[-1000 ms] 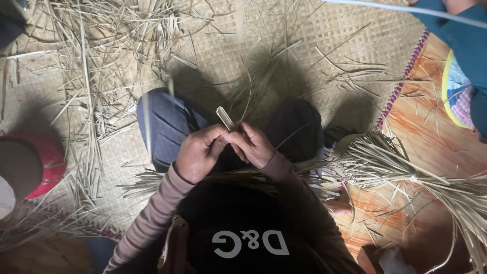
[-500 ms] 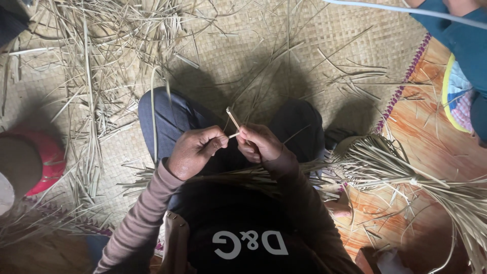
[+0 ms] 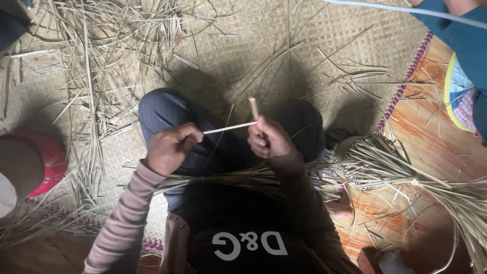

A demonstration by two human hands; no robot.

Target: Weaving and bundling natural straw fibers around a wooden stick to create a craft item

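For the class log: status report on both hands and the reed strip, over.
Left hand pinching strip end. Right hand gripping short stalk. Strip taut between hands. Nothing obstructing.

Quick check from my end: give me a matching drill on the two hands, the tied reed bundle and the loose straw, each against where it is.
Things:
1. left hand
2. right hand
3. tied reed bundle
4. loose straw pile

Places:
A. scattered on the woven mat, upper left
B. gripping an upright stick
C. on the orange floor, right side
D. pinching the end of a thin pale strip

Pairs: 1-D, 2-B, 3-C, 4-A
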